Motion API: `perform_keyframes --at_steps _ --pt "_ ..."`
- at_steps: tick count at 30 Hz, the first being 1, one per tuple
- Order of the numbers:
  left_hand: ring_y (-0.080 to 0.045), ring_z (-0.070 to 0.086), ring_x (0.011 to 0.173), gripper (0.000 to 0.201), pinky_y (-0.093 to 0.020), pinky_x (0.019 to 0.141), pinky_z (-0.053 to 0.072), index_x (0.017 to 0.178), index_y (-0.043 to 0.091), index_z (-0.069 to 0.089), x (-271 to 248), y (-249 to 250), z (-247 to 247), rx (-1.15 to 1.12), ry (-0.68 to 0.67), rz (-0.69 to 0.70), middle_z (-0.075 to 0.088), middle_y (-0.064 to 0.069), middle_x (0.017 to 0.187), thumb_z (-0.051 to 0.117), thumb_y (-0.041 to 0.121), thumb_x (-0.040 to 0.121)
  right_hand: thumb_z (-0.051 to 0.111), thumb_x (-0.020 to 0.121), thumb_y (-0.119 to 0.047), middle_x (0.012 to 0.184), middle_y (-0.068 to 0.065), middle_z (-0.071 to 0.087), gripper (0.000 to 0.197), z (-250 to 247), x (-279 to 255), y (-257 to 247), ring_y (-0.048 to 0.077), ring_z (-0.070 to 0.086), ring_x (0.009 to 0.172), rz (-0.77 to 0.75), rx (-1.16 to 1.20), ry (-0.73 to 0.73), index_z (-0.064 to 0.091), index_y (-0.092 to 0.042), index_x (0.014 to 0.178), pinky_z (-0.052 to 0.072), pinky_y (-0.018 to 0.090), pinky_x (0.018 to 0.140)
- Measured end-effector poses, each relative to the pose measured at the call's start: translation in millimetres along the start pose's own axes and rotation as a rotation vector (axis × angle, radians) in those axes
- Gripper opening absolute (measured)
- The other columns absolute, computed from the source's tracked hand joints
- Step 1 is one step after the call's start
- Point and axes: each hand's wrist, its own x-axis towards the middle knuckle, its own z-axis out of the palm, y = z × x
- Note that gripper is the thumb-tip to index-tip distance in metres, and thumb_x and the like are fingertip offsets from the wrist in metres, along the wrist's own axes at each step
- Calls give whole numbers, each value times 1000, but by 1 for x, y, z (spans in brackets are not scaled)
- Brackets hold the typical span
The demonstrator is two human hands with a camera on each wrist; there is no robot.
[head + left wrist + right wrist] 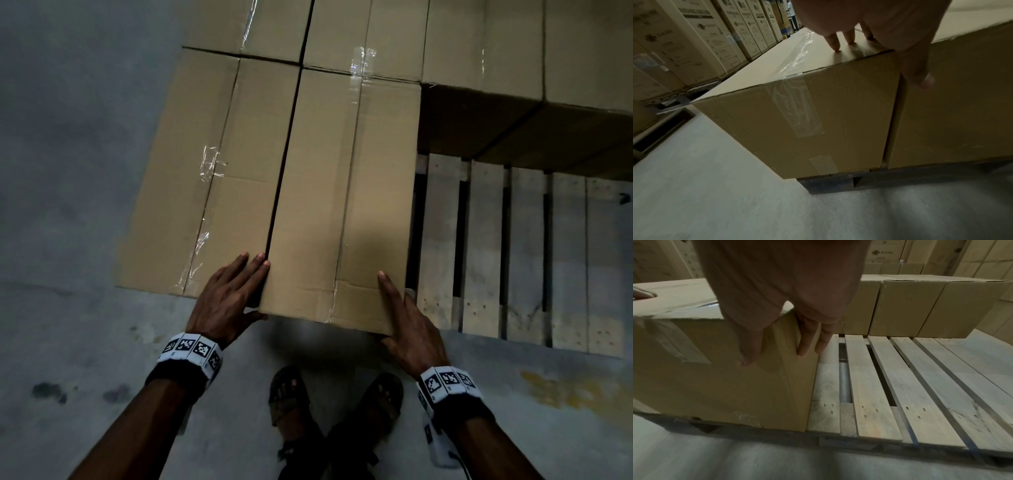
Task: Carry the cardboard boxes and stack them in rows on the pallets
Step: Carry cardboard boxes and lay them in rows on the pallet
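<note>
Two long taped cardboard boxes lie side by side on the wooden pallet point(486, 257). The right-hand box point(342, 205) sits tight against the left-hand box point(212, 178), with a dark seam between them. My left hand point(233, 294) lies flat with straight fingers on top of the left-hand box point(797, 121) at the seam, thumb on the near end of the right-hand box point(951, 105). My right hand point(407, 318) straddles the near right corner of the right-hand box point(715, 378). Its thumb lies on the end face and its straight fingers point(807, 340) run down the side.
More boxes point(513, 51) fill the pallet's far row, with bare slats point(900, 394) to the right of the right-hand box. My sandalled feet point(287, 394) stand on grey concrete floor at the pallet edge. Printed cartons point(701, 40) line the left aisle, where a person point(791, 9) stands far back.
</note>
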Motion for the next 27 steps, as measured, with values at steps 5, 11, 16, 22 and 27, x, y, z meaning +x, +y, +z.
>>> perform_keyframes --at_steps 5,11,16,22,27 --pt "-32 37 148 113 -51 110 45 155 11 42 3 -9 3 -16 -25 28 40 -5 161 97 41 60 83 82 -27 158 12 35 126 0 0 0 34 57 126 -8 -9 1 -16 -57 154 52 52 102" --pt "-32 42 144 111 -45 110 46 151 10 49 6 -13 -3 -25 -25 56 45 -5 157 99 38 56 84 82 -28 160 11 33 126 0 0 1 34 54 130 -11 16 0 -15 -59 154 49 55 106" --pt "-31 42 144 111 -43 112 45 151 9 48 5 -8 -6 -46 -27 45 47 -5 156 99 35 57 84 81 -27 158 11 35 126 2 0 2 35 55 129 -8 28 9 -13 -59 154 50 56 104" --pt "-31 42 144 111 -42 109 45 153 10 46 7 -5 -12 -52 -48 35 47 -5 156 98 36 58 83 82 -21 163 9 32 124 0 0 -1 36 48 138 20 36 -3 -10 -61 154 47 55 109" --pt "-27 34 149 117 -42 113 44 159 15 34 4 -4 -13 -131 -57 5 34 -4 164 97 31 62 84 81 -21 163 8 31 125 0 -1 -4 35 45 140 42 45 14 -9 -61 154 45 54 109"
